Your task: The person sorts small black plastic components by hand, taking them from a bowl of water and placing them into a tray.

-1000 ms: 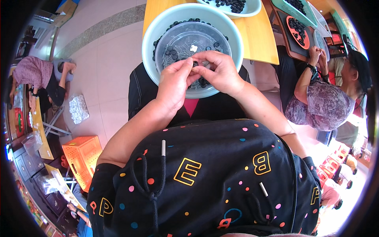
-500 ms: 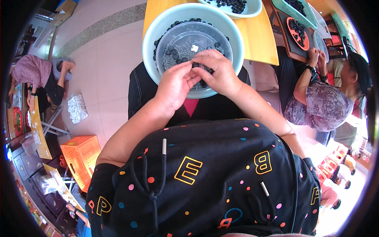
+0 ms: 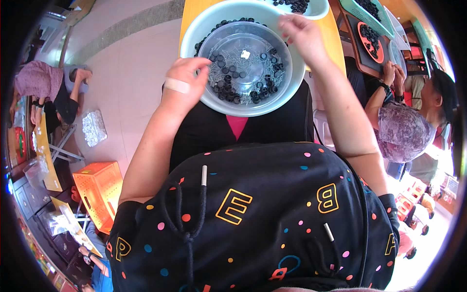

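A pale blue-green basin [image 3: 197, 29] sits before me, with a clear plastic bowl [image 3: 228, 29] inside it. Black round caps [image 3: 236, 74] and many thin silvery pins [image 3: 245, 41] lie in the bowl; more black caps [image 3: 226, 23] fill the gap behind it. Over the bowl's left rim is my left hand [image 3: 185, 82], thumb and forefinger apart, nothing visible between them; a pale plaster crosses its back. My right hand [image 3: 302, 36] is raised above the basin's right rim, fingers loosely bent, apart and slightly blurred. A small white piece [image 3: 245, 54] shows in the bowl's middle.
The basin rests on a yellow tabletop [image 3: 333, 48], beside a second pale basin [image 3: 318, 9] of black caps. At right a person [image 3: 406, 121] sits by an orange plate [image 3: 362, 34] of black parts. An orange crate [image 3: 99, 194] stands on the floor at left.
My hands, together over the bowl with a black cap at the fingertips, have parted. The left went left to the bowl's rim; the right went up and right. The bowl's contents are now more exposed.
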Demonstrator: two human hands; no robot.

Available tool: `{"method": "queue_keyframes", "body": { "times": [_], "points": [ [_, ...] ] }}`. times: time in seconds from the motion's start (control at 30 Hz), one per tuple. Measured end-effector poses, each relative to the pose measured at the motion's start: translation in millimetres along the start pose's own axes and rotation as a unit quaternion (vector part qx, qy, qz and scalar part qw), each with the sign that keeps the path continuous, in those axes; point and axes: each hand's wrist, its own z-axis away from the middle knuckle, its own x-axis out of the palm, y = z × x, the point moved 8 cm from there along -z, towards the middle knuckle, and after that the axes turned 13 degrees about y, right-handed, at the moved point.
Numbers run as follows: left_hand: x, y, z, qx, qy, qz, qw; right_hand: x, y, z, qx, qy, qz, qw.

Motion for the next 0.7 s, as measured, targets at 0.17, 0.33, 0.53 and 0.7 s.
{"method": "queue_keyframes", "body": {
  "times": [0.17, 0.33, 0.53, 0.7],
  "points": [
    [37, 23, 27, 0.144, -0.193, -0.080, 0.967, 58, 3, 93, -0.127, -0.200, 0.053, 0.970],
    [48, 17, 18, 0.117, -0.228, -0.119, 0.959, 90, -17, 140, -0.350, -0.238, 0.101, 0.900],
    [31, 6, 9, 0.121, -0.106, -0.022, 0.987, 58, -7, 94, -0.346, -0.138, 0.161, 0.914],
    [19, 3, 3, 0.099, -0.055, 0.016, 0.993, 20, 18, 69, -0.168, -0.084, 0.122, 0.975]
  ]
}}
